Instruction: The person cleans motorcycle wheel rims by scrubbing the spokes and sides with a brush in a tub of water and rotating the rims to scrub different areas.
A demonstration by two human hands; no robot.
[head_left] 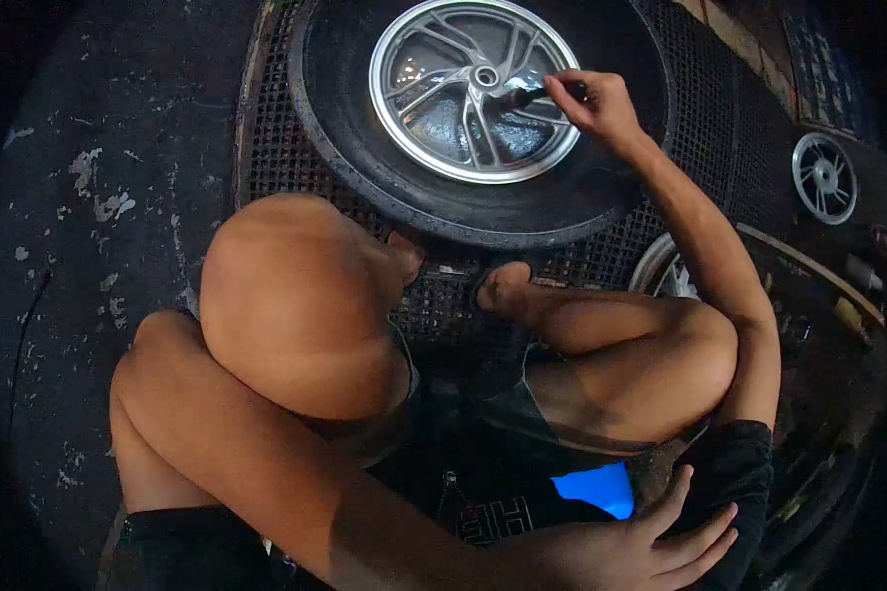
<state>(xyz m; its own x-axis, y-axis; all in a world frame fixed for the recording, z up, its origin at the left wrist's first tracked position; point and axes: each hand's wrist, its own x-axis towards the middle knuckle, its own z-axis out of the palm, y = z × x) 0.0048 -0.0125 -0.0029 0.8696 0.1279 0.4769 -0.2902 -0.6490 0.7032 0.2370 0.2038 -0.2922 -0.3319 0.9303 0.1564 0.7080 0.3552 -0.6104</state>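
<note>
Wheel rim (485,77) appears mid-scrub, right hand (601,110) gripping a dark brush (525,97), left hand (660,548) spread, steady pressure likely needed next.

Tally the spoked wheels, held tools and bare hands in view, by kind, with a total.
Spoked wheels: 3 (wheel under the tool, far-right wheel, partly hidden wheel)
Held tools: 1 (dark tool)
Bare hands: 2 (right hand, left hand)
Total: 6
</note>
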